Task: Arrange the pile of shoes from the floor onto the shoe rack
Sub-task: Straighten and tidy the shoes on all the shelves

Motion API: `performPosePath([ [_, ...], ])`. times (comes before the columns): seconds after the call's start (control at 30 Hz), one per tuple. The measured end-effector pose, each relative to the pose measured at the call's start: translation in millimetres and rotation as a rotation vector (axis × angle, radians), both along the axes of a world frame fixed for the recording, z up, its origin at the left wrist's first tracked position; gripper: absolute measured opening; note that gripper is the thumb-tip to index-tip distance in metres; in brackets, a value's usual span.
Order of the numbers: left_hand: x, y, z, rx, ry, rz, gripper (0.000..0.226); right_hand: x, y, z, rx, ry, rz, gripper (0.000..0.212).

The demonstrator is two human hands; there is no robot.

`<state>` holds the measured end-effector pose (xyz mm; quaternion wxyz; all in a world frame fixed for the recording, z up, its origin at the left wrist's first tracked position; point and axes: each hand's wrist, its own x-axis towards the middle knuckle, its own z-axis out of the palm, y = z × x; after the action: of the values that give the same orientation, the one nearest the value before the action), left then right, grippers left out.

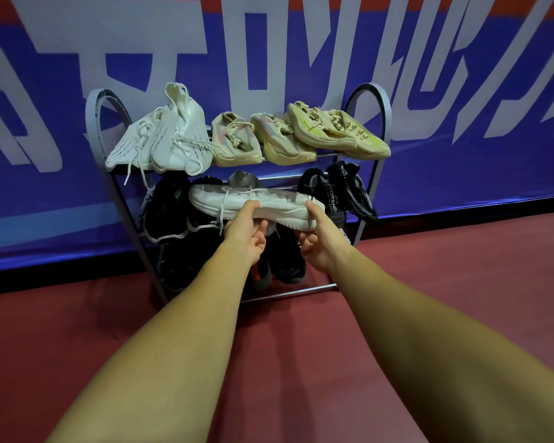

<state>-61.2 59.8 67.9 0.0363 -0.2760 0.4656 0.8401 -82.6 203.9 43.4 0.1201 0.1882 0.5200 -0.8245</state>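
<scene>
I hold a white knit sneaker [256, 204] sideways in front of the middle shelf of the metal shoe rack [370, 100]. My left hand [245, 233] grips its sole near the middle, thumb on top. My right hand [320, 238] grips the heel end. The top shelf carries a pair of white sneakers [167, 139], a beige-pink pair [259, 139] and a yellowish pair [336, 129]. Black shoes [165, 209] sit at the left of the middle shelf and a black-and-white pair [343, 190] at its right. More dark shoes [285, 260] stand on the bottom shelf.
The rack stands against a blue banner wall with large white letters [269, 43]. Red floor [77, 330] spreads in front of the rack and on both sides. The rack's front bottom bar [301, 290] lies just above the floor.
</scene>
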Motion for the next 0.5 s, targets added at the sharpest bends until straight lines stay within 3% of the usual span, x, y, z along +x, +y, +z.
performPosePath([
  [0.1,2.6,-2.8,2.5,-0.001,-0.014,-0.032,0.021,-3.4,-4.7,3.2,-0.030,0.005,-0.060,0.037],
  [0.27,0.8,-11.5,5.9,-0.082,-0.050,0.090,0.035,-5.9,2.4,5.2,-0.023,-0.013,-0.247,0.025],
  [0.4,0.9,-29.0,3.1,-0.118,-0.046,0.137,0.043,-10.1,11.6,0.8,0.014,-0.029,-0.265,0.026],
  [0.5,2.2,-32.0,6.6,-0.107,-0.015,0.123,0.027,-12.7,14.6,0.8,-0.023,0.039,-0.283,0.038],
])
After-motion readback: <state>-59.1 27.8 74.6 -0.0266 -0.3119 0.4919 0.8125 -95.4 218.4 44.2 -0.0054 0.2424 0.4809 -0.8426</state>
